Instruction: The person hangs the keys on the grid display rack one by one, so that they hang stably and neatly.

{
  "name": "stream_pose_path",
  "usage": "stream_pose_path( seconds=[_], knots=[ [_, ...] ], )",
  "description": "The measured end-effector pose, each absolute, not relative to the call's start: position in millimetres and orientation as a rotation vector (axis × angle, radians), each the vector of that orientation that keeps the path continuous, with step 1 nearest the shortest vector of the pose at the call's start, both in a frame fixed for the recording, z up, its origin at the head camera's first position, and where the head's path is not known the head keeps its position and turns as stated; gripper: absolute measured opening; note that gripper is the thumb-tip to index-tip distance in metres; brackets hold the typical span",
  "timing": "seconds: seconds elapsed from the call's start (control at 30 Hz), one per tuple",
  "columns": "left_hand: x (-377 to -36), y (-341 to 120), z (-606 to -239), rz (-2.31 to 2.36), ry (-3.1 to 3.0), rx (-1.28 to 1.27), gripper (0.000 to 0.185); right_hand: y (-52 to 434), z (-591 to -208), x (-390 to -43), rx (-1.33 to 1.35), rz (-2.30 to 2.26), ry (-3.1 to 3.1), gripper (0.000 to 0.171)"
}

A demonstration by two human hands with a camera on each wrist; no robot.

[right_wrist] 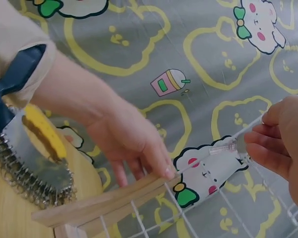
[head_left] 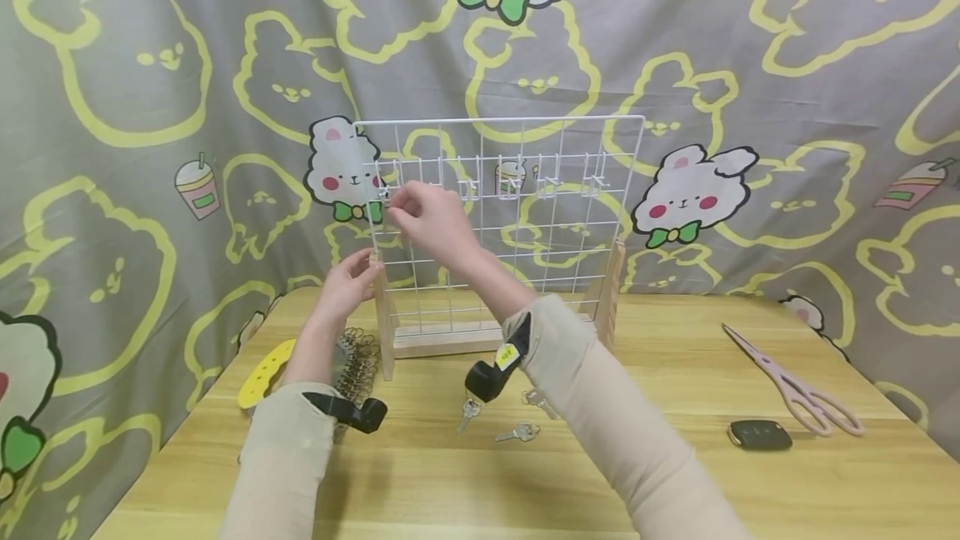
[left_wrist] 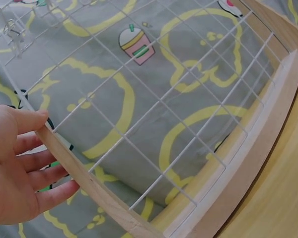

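Observation:
A white wire grid rack (head_left: pixel 510 227) stands upright in a wooden base. My left hand (head_left: pixel 347 286) grips its left wooden post (left_wrist: pixel 84 183), thumb in front and fingers behind. At the rack's upper left, my right hand (head_left: pixel 435 219) is at the leftmost hook (right_wrist: pixel 223 148), thumb and fingers pinched together. A small greyish metal piece, which looks like a key (right_wrist: pixel 241 145), shows at those fingertips, mostly hidden by them. More hooks (head_left: pixel 551 182) line the same row to the right.
Loose keys (head_left: pixel 517 432) lie on the wooden table (head_left: pixel 450 490) before the rack. A yellow-handled metal plate edged with several rings (right_wrist: pixel 37 163) sits by the left forearm. On the right are pink scissors (head_left: pixel 795 390) and a black car key (head_left: pixel 759 435). Patterned curtain hangs behind.

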State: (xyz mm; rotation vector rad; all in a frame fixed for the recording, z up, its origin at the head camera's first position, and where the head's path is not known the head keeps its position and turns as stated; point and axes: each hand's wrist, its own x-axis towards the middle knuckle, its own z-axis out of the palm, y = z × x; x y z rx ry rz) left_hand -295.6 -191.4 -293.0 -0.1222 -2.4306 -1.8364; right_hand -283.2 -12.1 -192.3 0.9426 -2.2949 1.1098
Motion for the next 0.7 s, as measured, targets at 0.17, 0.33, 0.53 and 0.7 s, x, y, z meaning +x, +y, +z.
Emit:
stream_pose_path(
  seconds=[0.17,0.33,0.53,0.7],
  knots=[
    [-295.3,-192.9,-292.3,-1.856,-2.430,-0.099,0.060,3.6,-207.7,-284.2,0.940,1.244,-2.312,0.008],
    [-295.7,-193.3,-292.5,-1.870,-2.431,-0.093,0.060,23.7,-227.2,-288.7,0.906,1.371,-2.333,0.008],
    [-297.0,-194.1,-291.8,-1.869,-2.421,-0.097,0.061,48.4,-254.0,-295.7,0.837,1.466,-2.399,0.009],
    [-298.2,-193.8,-291.4,-1.861,-2.428,-0.107,0.060,69.5,-281.9,-298.4,0.786,1.513,-2.465,0.009]
  ],
)
